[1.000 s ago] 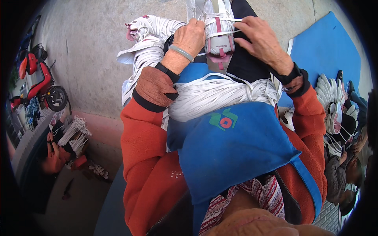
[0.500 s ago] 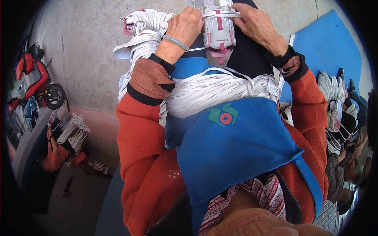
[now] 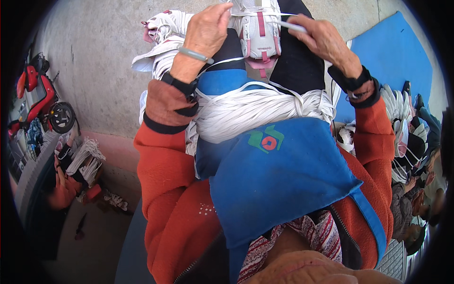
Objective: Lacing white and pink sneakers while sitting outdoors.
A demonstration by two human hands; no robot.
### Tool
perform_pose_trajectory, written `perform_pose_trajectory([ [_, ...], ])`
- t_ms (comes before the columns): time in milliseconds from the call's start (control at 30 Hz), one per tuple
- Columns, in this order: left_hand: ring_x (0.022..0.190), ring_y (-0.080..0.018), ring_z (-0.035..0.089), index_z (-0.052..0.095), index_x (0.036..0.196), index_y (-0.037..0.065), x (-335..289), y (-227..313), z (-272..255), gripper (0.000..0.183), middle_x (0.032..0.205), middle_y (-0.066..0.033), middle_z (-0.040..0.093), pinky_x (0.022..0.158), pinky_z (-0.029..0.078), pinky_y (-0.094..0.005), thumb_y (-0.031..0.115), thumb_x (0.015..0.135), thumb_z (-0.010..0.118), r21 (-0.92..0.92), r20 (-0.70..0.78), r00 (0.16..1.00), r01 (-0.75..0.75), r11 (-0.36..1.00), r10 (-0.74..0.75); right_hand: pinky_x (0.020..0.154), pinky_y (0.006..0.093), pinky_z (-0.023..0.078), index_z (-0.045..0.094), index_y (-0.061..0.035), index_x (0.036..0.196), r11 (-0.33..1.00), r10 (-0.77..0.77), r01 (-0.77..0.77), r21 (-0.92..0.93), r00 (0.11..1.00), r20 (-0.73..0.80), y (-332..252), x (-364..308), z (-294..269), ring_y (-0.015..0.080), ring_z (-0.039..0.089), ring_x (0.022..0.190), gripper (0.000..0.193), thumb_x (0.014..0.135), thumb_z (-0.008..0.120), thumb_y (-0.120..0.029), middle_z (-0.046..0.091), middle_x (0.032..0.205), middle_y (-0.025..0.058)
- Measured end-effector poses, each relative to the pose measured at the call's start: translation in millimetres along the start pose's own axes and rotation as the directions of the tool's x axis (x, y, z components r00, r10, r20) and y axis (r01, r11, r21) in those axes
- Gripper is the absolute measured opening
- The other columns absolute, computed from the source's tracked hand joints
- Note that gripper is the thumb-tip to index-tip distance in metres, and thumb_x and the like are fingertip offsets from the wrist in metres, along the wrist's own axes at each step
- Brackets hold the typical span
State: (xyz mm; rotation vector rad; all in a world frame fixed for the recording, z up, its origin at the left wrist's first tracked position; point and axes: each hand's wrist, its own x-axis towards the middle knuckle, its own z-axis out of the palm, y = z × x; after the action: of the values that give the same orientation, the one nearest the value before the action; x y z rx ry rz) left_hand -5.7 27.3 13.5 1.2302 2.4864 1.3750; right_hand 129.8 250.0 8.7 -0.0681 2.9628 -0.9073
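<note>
The shoe lies at the far edge of our lap, between the black trouser legs; the view cuts its far end. It is white and pale grey, with a pink stripe in the middle and a pink tab toward us. A white lace crosses it. Our left hand keeps its fingers narrow; what the tips pinch, we cannot tell. Our right hand grips a thin pale tool. Nearer, a bundle of white laces lies along the far edge of the blue apron.
</note>
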Motion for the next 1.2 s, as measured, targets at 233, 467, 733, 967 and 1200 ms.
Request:
perform_pose_trajectory([
  [233,0.065,-0.0106,0.06,0.06,0.102,0.004,-22,-14,5,0.022,0.08,-0.002,0.066,0.059,0.049,-0.0218,0.019,0.087,0.053,0.092,0.305,0.902,0.29,0.953,-0.304,0.068,0.0346,0.045,0.055,-0.0086,0.094,0.954,-0.158,0.136,-0.266,0.985,-0.063,-24,-16,5,0.0253,0.054,0.078,0.023,0.078,0.06,-0.024,0.049,0.081,0.0077],
  [467,0.075,-0.0292,0.063,0.065,0.092,0.009,-22,-19,16,0.026,0.08,-0.0135,0.065,0.07,0.05,-0.0359,0.029,0.084,0.051,0.182,0.254,0.875,0.374,0.909,-0.411,0.069,0.0316,0.044,0.057,-0.007,0.08,0.921,-0.181,0.167,-0.352,0.984,-0.006,-28,-11,27,0.0223,0.052,0.076,0.01,0.077,0.057,-0.016,0.049,0.08,0.0077],
  [733,0.075,-0.0307,0.063,0.067,0.092,0.012,-18,-26,21,0.028,0.08,-0.013,0.065,0.069,0.049,-0.0368,0.034,0.084,0.052,0.228,0.206,0.914,0.303,0.925,-0.35,0.065,0.0349,0.048,0.058,-0.0021,0.086,0.988,-0.084,0.071,-0.134,0.992,-0.091,-18,0,17,0.028,0.057,0.075,0.014,0.08,0.055,-0.014,0.055,0.082,0.0115],
  [967,0.069,-0.0175,0.062,0.067,0.091,0.011,-11,-32,24,0.029,0.075,-0.0065,0.066,0.062,0.049,-0.0288,0.036,0.083,0.057,0.118,0.194,0.9,0.374,0.92,-0.39,0.068,0.0328,0.05,0.061,-0.0028,0.098,0.998,0.054,-0.055,-0.007,0.995,-0.085,-6,18,26,0.0303,0.061,0.074,0.02,0.086,0.053,-0.018,0.063,0.085,0.0156],
  [1200,0.068,-0.015,0.061,0.068,0.089,0.011,-14,-36,27,0.028,0.075,-0.0049,0.066,0.061,0.048,-0.0271,0.036,0.082,0.059,0.081,0.13,0.922,0.357,0.931,-0.365,0.061,0.0398,0.046,0.059,-0.0009,0.091,0.981,0.144,-0.117,0.154,0.973,-0.178,-17,29,11,0.0354,0.059,0.069,0.019,0.083,0.052,-0.017,0.06,0.076,0.0201],
])
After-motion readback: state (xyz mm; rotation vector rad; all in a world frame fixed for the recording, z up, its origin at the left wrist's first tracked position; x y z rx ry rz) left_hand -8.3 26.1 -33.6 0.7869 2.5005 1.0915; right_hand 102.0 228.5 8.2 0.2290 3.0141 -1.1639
